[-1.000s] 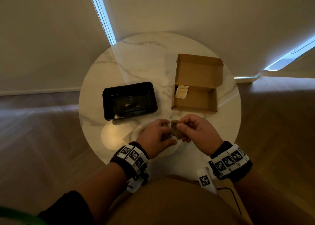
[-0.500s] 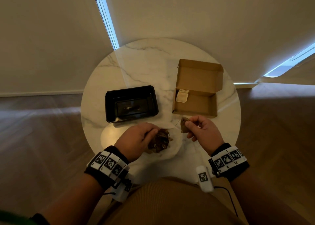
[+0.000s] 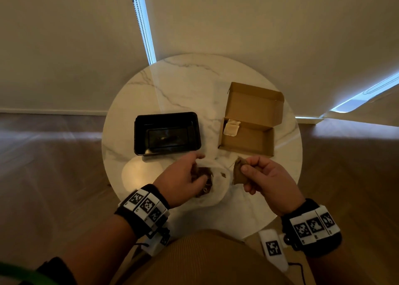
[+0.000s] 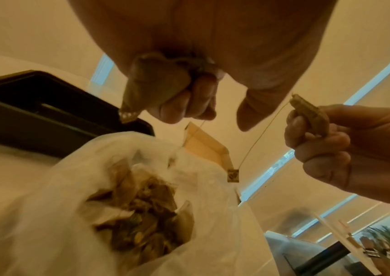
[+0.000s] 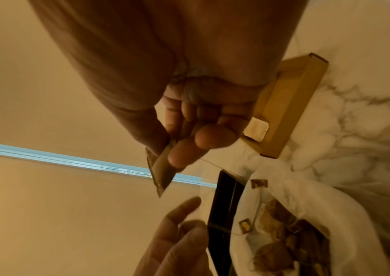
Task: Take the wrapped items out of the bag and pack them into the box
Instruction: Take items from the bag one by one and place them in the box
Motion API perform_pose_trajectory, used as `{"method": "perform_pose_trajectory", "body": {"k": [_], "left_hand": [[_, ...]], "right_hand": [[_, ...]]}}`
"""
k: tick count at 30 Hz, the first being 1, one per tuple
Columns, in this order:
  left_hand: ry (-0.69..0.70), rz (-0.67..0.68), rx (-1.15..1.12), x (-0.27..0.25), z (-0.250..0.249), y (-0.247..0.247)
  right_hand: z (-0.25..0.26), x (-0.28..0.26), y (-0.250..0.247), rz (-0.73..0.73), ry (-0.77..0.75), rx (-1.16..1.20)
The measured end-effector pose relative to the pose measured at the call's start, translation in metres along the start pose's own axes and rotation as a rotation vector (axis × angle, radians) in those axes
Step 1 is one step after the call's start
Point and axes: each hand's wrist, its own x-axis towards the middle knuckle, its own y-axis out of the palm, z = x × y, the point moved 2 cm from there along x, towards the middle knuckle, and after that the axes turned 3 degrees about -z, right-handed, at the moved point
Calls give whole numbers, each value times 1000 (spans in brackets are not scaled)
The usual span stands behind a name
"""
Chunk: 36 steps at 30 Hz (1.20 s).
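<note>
A clear plastic bag (image 3: 219, 187) full of brown tea sachets (image 4: 141, 214) lies at the near edge of the marble table (image 3: 183, 86). My left hand (image 3: 197, 171) hovers over its mouth and grips one brown sachet (image 4: 152, 87). To the right, my right hand (image 3: 247, 167) pinches another sachet (image 3: 238, 170) between thumb and fingers. Its thread runs down to a small tag (image 4: 232, 175) hanging over the bag. The open cardboard box (image 3: 250, 141) stands just beyond my right hand, with one pale wrapped item (image 3: 232, 128) at its left end.
A black plastic tray (image 3: 138, 133) stands left of the box, just beyond my left hand. The round table's edge curves close to my lap. Walls and a window blind rise behind the table, and wooden floor lies on both sides.
My hands, together over the bag a second ago, have drawn apart. The right hand has carried its sachet to the right, and its thread now trails back over the bag.
</note>
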Motion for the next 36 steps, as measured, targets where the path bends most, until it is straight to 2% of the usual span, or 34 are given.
{"method": "perform_pose_trajectory", "body": {"k": [3, 6, 9, 12, 22, 28, 31, 36], "left_hand": [[152, 23, 57, 6, -23, -2], [239, 129, 39, 17, -40, 3], [307, 163, 43, 24, -48, 10], [395, 132, -22, 24, -50, 17], [126, 207, -108, 11, -40, 7], [101, 79, 82, 13, -45, 2], [204, 2, 198, 17, -60, 2], [452, 14, 217, 20, -81, -3]], "right_hand": [[14, -8, 2, 91, 2, 44], [24, -11, 2, 172, 7, 120], [31, -7, 4, 194, 0, 210], [35, -3, 5, 167, 5, 320], [37, -6, 7, 75, 80, 398], [37, -12, 5, 97, 79, 346], [35, -14, 4, 124, 70, 329], [34, -20, 9, 207, 53, 279]]}}
